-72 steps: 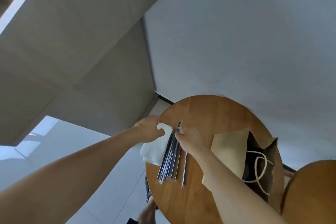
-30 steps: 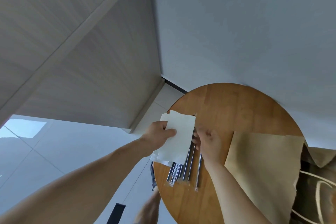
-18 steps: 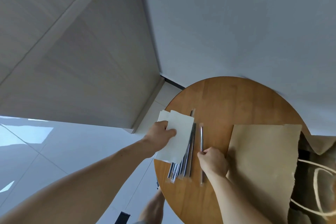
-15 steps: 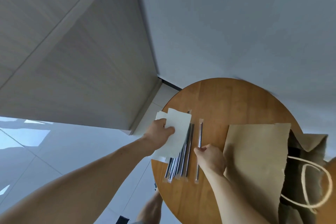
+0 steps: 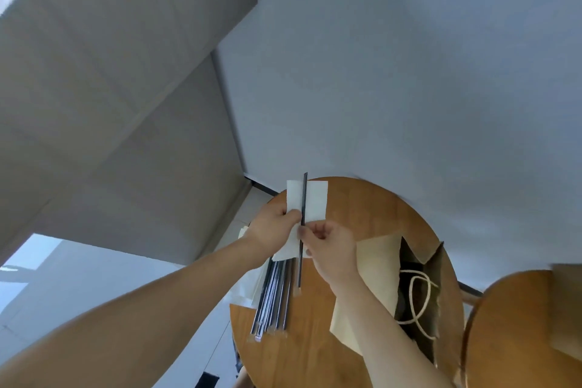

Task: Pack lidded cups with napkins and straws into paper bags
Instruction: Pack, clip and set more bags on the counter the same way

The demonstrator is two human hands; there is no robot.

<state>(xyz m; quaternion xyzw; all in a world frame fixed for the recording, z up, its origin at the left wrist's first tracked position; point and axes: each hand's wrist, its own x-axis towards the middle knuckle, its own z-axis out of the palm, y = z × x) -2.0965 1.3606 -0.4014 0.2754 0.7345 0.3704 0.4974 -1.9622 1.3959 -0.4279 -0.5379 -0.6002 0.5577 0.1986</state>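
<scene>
The left hand [image 5: 274,225] pinches a napkin [image 5: 315,200]; the right hand [image 5: 330,244] pinches one straw [image 5: 304,192] against it, both held above the table [image 5: 362,208], far left; the open bag [image 5: 378,264] sits right; a slack pinch could drop the straw among the spare straws [image 5: 274,296], or the napkin could snag the bag's rim.

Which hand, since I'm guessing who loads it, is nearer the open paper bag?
Right. The right hand, pinching the wrapped straw, sits just beside the paper bag, forearm crossing its front panel; the left hand, holding the napkin, is farther left, beyond that straw.
</scene>
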